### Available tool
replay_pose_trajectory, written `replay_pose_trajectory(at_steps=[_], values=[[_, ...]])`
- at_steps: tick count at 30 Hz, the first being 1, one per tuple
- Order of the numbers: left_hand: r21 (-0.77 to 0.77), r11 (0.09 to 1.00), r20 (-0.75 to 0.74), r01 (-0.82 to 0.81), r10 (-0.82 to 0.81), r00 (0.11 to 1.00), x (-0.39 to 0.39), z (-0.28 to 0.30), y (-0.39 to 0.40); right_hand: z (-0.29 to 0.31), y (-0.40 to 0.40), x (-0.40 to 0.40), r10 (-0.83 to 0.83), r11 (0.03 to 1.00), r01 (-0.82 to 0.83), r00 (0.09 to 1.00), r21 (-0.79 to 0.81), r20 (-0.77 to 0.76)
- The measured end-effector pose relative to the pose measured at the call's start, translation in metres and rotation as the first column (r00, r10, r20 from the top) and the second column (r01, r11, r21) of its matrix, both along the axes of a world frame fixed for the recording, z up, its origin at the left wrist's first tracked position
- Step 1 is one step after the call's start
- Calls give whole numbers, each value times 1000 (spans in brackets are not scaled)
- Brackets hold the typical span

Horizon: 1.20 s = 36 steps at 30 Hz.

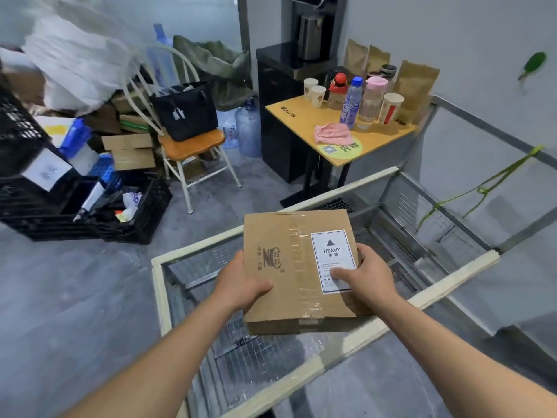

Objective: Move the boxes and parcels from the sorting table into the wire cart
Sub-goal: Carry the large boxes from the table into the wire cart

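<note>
Small yellow table (304, 116) beyond the wire cart (313, 366), near its far rim; on it paper cups (318, 96), a water bottle (351, 103), a pink-capped bottle (372, 99), brown paper bags (416, 82), a pink cloth (331, 132). To its left a chair (193, 144) carrying a black bag (185, 111). Black crates (132, 212) on the floor at left hold loose odds and ends, too jumbled to name; flat cardboard stacked behind. Cart rim padded with pale strips, mesh walls; the mesh floor that shows is bare. Cardboard box (289, 267), taped, white HEAVY label on top, held level above the cart opening. Left hand (241, 282) grips its left edge, right hand (366, 274) grips its right edge, thumb on the label.
</note>
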<state>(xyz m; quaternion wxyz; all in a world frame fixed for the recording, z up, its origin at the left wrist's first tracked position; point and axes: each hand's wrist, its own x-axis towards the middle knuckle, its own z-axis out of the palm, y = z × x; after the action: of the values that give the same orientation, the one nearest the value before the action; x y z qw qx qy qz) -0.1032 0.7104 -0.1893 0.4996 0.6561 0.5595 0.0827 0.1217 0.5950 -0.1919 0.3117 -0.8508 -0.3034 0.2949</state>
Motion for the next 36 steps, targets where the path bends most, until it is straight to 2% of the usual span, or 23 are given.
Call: replay_pose_trajectory(at_steps=[7,12,26,36], values=[[-2,994,-66,-105,105,992,-25,-47,39,-51,62,-19,96,994,-100,993,-45,-69],[-87,972,-109,-218,208,972,-39,-101,48,-102,97,-23,204,971,-215,973,-107,-105],[-244,847,-323,-472,388,863,-75,-314,63,-311,169,-48,419,844,-470,879,-260,-228],[-267,797,-402,-542,419,814,-97,-451,96,-456,200,-81,501,784,-549,835,-290,-227]])
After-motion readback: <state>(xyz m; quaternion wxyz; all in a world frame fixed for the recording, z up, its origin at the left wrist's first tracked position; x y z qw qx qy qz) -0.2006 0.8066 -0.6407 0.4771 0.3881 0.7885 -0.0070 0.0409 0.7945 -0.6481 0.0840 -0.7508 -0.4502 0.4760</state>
